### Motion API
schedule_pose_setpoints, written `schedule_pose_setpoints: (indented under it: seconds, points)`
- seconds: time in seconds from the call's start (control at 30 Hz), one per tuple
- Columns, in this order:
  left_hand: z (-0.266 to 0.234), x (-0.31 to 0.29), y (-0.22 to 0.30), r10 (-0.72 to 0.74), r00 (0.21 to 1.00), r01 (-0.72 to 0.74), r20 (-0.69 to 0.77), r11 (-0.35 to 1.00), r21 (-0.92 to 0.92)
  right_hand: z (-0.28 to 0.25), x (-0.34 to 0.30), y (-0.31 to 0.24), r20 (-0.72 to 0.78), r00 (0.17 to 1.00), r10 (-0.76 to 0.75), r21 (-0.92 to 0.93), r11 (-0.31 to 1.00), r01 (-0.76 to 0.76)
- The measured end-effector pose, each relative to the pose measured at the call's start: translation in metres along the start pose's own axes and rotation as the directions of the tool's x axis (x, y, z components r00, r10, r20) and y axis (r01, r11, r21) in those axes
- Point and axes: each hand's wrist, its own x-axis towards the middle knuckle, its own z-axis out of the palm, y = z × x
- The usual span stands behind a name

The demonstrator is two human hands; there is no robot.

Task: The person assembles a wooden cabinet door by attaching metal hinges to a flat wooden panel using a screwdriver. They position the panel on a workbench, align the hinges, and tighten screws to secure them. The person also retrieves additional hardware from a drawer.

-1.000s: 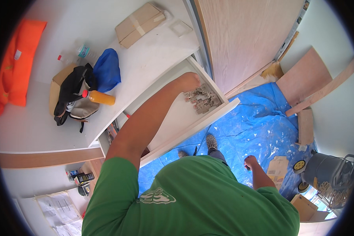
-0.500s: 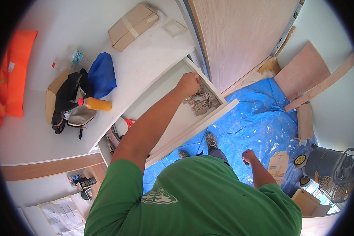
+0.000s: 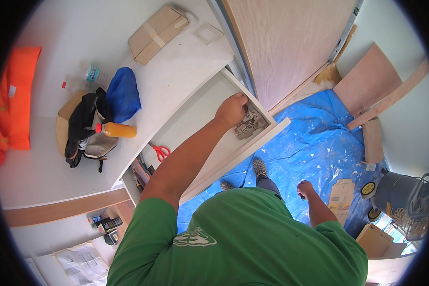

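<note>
An open white drawer stands in front of me, with several metal cabinet hinges heaped in its far right corner. My left hand reaches over that heap, its fingers closed on a hinge that shows only in part. Red-handled scissors lie near the drawer's left end, beside my left forearm. Low on the right, my right hand hangs above the blue floor sheet. Its fingers are curled round a small dark thing, mostly hidden by the hand.
The white counter behind the drawer bears a cardboard box, a blue bag, an orange drink bottle and a black bag. A grey wheeled machine and boards stand right, over the blue sheet.
My left hand has shifted slightly right and down over the hinges. Hinges formerly left of the heap no longer show there. The right hand keeps nearly the same place.
</note>
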Motion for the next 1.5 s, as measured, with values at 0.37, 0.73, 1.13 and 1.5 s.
schedule_pose_setpoints:
  seconds: [0.37,0.73,1.13,1.5]
  points:
    - [0.001,-0.013,-0.003,0.055,0.997,-0.063,-0.052,0.985,-0.161,0.005,0.006,-0.003,0.018,0.999,-0.046,-0.032,0.998,0.046]
    - [0.008,-0.015,-0.007,0.06,0.979,-0.104,-0.193,0.969,-0.225,0.006,0.009,-0.008,0.019,1.0,-0.019,-0.001,1.0,0.019]
    - [-0.02,-0.083,-0.029,-0.097,0.94,-0.073,-0.326,0.88,-0.469,-0.021,-0.032,-0.107,0.137,0.982,-0.128,0.718,0.696,-0.009]
    - [-0.062,-0.284,0.006,-0.455,0.831,0.278,-0.32,0.838,-0.469,-0.044,-0.254,-0.434,0.236,0.286,-0.929,0.309,0.351,0.884]
